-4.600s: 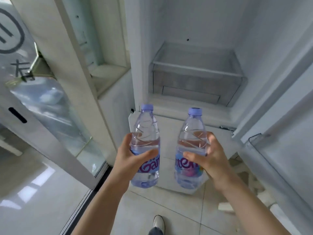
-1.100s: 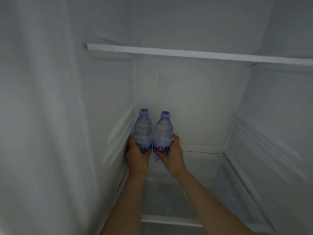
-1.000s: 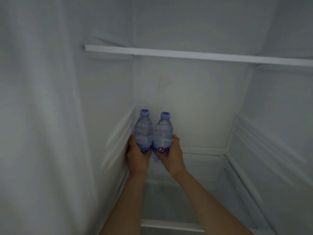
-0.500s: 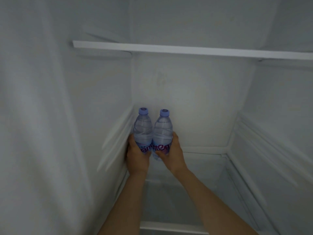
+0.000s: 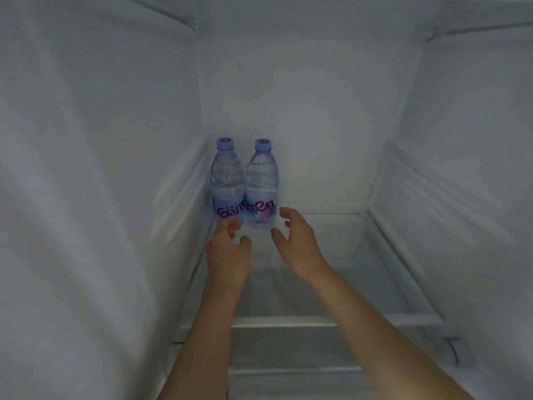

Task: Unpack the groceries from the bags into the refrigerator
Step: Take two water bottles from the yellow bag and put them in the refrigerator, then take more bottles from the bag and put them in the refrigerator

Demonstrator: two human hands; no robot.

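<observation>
Both hands, left hand (image 5: 229, 249) and right hand (image 5: 294, 241), released the bottles (image 5: 245, 183); fingers loosely spread.

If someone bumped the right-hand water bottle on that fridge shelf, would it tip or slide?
The right water bottle is tall and narrow, so a high bump would probably tip it. It looks nearly full, so likely heavy enough to resist a light nudge. The left water bottle stands against it, probably blocking a fall that way.
</observation>
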